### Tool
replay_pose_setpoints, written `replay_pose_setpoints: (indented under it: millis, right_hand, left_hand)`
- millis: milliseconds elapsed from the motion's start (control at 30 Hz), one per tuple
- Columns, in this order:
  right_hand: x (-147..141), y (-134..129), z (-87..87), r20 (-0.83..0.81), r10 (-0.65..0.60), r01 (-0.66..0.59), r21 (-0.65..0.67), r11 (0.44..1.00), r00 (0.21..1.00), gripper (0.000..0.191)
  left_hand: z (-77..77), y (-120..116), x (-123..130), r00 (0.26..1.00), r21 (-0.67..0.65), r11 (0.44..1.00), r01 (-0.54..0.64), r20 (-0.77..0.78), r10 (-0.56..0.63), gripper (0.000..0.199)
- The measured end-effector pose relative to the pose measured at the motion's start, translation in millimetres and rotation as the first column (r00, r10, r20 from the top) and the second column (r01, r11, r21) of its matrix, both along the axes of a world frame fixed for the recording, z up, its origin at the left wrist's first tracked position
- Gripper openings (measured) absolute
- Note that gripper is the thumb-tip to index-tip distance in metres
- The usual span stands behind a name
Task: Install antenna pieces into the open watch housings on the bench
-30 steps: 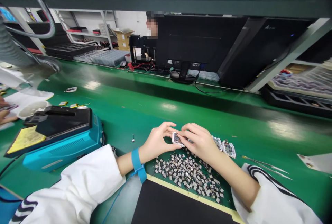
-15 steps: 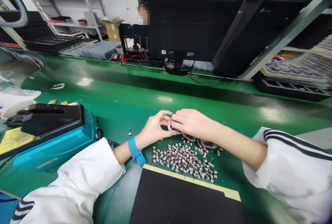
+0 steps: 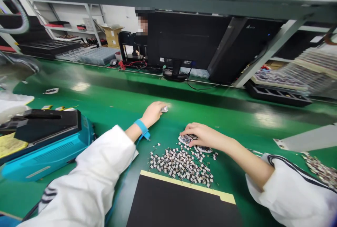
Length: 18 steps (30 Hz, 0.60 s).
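My left hand [image 3: 152, 114], with a blue band on its wrist, is closed on a small white-rimmed part [image 3: 164, 109] at the table surface, out beyond the pile. The fingers hide most of that part. To its right, my right hand [image 3: 201, 134] curls its fingers and thumb over a white-rimmed part with a dark inside [image 3: 185, 139]. Another white-rimmed part [image 3: 204, 149] lies just below the right palm, partly covered. Nearer to me spreads a heap of small pale square pieces with dark leads [image 3: 181, 164].
A black panel with a yellow edge [image 3: 184, 202] lies in front of me. On the left stands a teal and black machine [image 3: 52, 146]. A monitor [image 3: 186, 41] and clear trays [image 3: 96, 55] line the back. More small parts [image 3: 319, 171] lie at the far right.
My hands were together over the parts and have moved apart. The left hand has gone forward with a white-rimmed part; the right has come down onto the parts behind the heap.
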State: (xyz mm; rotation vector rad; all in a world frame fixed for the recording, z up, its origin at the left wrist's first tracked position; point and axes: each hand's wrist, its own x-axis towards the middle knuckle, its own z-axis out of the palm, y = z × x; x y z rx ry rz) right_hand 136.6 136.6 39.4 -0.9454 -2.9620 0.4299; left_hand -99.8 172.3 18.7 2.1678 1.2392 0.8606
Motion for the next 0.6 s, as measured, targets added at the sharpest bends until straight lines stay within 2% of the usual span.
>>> replay_pose_setpoints:
  millis: [33, 100, 133, 200, 300, 433, 600]
  right_hand:
    - [-2.8, 2.2, -1.0, -0.009, 0.001, -0.001, -0.011, 1.0, 1.0, 0.034]
    - [-9.2, 8.2, -3.1, -0.04, -0.001, 0.0, -0.03, 1.0, 0.999, 0.032]
    - [-12.8, 11.3, -4.6, -0.063, -0.007, 0.005, -0.037, 0.999, 0.998, 0.032]
    - [-21.1, 16.2, -8.8, -0.116, -0.029, 0.024, -0.043, 0.999, 0.993, 0.036]
    - [-34.2, 18.1, -18.3, -0.201, -0.066, 0.057, -0.047, 0.997, 0.977, 0.042]
    - [-45.4, 13.1, -32.6, -0.291, -0.092, 0.079, -0.055, 0.995, 0.952, 0.039]
    - [-45.7, 7.4, -44.3, -0.363, -0.141, 0.133, -0.046, 0.99, 0.921, 0.03]
  left_hand:
    - [5.6, -13.9, -4.7, 0.993, 0.003, 0.994, 0.105, -0.049, -0.104, 0.025]
    - [14.5, -43.7, -13.5, 0.928, -0.036, 0.939, 0.343, -0.143, -0.344, 0.031]
    - [16.7, -57.6, -17.1, 0.885, -0.056, 0.903, 0.426, -0.179, -0.429, 0.036]
    - [15.8, -79.1, -22.2, 0.82, -0.077, 0.852, 0.519, -0.237, -0.521, 0.04]
    - [6.4, -92.0, -27.1, 0.792, -0.065, 0.84, 0.538, -0.301, -0.531, 0.036]
    - [-2.4, -88.8, -32.8, 0.809, -0.032, 0.865, 0.501, -0.339, -0.481, 0.03]
    - [-7.6, -86.8, -35.1, 0.854, 0.037, 0.912, 0.408, -0.37, -0.367, 0.031]
